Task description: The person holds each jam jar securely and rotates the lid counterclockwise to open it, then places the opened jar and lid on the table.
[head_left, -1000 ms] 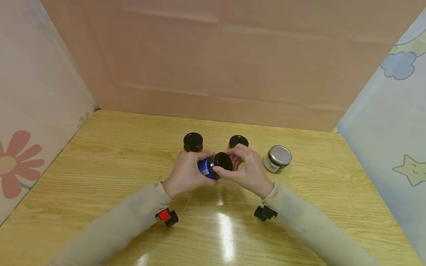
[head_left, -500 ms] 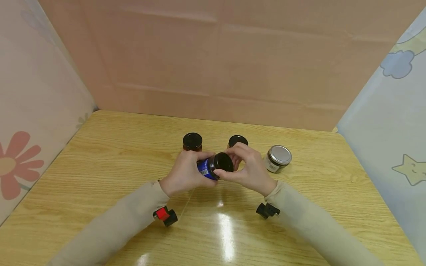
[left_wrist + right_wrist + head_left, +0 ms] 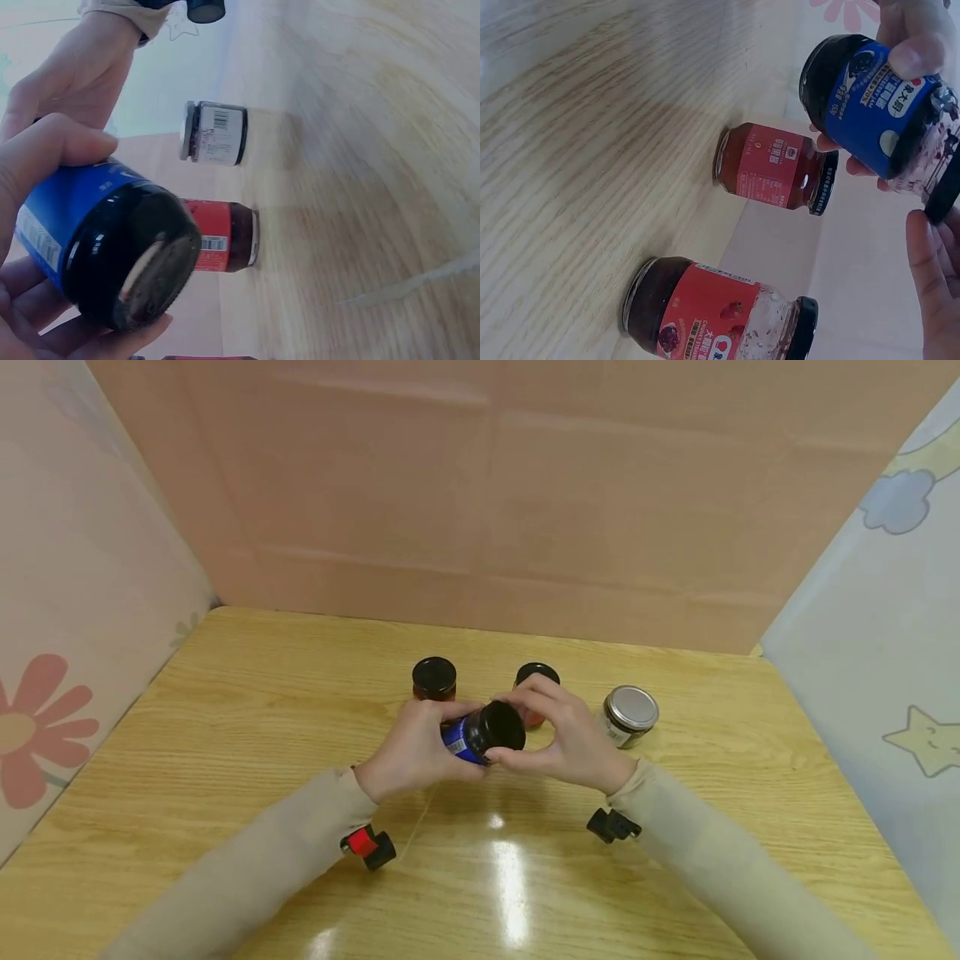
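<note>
Tilted above the table is a jam jar (image 3: 877,97) with a blue label, its black lid (image 3: 504,725) pointing right. My left hand (image 3: 420,752) wraps round the jar's body, thumb on top. My right hand (image 3: 576,739) is at the lid, thumb at its lower edge and fingers along its upper edge. In the left wrist view the dark base of the blue jar (image 3: 105,225) faces the camera. Two red-labelled jars with black lids stand just behind my hands: a plain red one (image 3: 769,165) and another (image 3: 705,307) with a fruit picture.
A short jar (image 3: 632,708) with a silver lid and pale label stands to the right of my right hand. The wooden table (image 3: 262,693) meets a brown paper-like backdrop (image 3: 480,510). Printed side walls rise at left and right.
My right wrist has shifted slightly right, and its fingers have spread a little at the lid, uncovering more of the red jar behind. My left hand keeps its hold on the jar.
</note>
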Demonstrator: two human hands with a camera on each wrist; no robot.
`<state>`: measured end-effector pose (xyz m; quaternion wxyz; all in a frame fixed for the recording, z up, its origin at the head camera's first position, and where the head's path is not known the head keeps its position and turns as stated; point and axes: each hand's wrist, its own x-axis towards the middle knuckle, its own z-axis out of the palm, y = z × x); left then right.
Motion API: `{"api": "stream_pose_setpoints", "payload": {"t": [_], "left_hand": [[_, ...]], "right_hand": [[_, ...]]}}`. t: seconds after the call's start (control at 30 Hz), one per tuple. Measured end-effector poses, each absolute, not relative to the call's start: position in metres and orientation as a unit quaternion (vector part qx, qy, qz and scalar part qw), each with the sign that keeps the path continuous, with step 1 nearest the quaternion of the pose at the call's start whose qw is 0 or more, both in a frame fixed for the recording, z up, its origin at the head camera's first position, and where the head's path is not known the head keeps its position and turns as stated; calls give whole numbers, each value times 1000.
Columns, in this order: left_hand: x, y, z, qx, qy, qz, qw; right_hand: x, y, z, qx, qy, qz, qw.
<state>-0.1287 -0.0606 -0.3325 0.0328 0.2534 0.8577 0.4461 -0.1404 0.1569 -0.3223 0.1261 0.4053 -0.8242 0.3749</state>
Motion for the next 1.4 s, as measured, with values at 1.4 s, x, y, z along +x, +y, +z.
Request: {"api": "stream_pose_setpoints", "payload": {"t": [1.4], "left_hand": [[-127,-50,-334,220,891,394,-42]], "right_hand": [[-131,142,-282,204,-933,295,-31]]}}
